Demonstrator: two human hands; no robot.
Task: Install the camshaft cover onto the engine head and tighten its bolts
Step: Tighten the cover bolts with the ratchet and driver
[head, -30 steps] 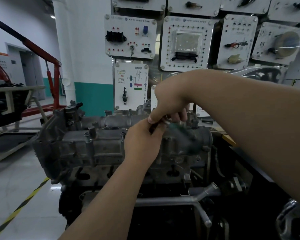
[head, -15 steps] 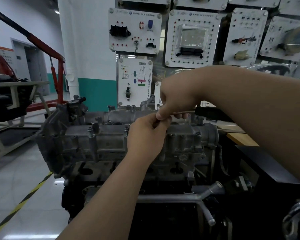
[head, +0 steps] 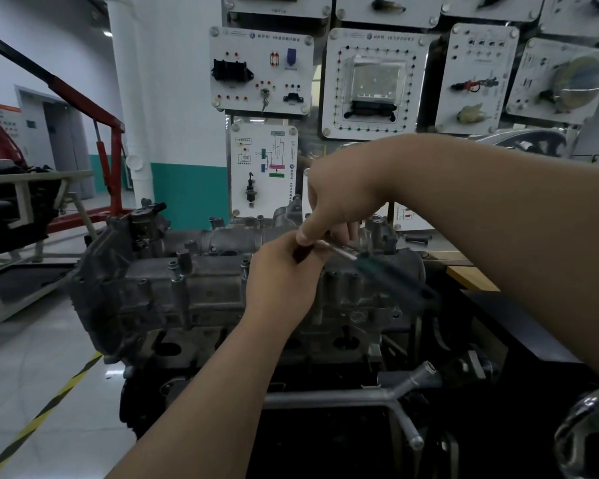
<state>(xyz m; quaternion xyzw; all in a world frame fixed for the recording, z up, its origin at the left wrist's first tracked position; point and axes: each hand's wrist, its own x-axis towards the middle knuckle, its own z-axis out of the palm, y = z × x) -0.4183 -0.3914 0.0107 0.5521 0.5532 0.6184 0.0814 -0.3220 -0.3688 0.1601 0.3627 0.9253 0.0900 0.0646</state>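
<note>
1. Closest to us, a grey tube frame (head: 325,397) crosses below the engine. A yellow-and-black stripe (head: 45,414) runs over the glossy floor (head: 32,357) at lower left.
2. Our two bare forearms reach in from the bottom and from the right, and the hands meet over the middle of the engine, touching each other.
3. Our left hand (head: 284,274) is curled into a loose fist with its back toward us. Its fingers are hidden, so we cannot tell what it grips, if anything.
4. Our right hand (head: 339,202) comes down from above, with one digit pressed against the left hand and the others curled round the metal shaft of a tool (head: 343,252).
5. The tool's dark green handle sticks out to the right, low over the engine, and is badly blurred. We cannot name the tool type.
6. The camshaft cover (head: 215,292), a grey casting, sits on top of the engine head (head: 201,350), directly beneath both hands. Several bolts (head: 174,269) stand upright along its near edge, left of the hands.
7. Just right of the engine lies a worktop (head: 471,280) with a pale wooden edge.
8. Farther back on the left stand a red engine crane (head: 108,157) and a white pillar (head: 132,81).
9. Farthest away, white training panels (head: 261,70) carrying connectors and parts hang above the engine.
</note>
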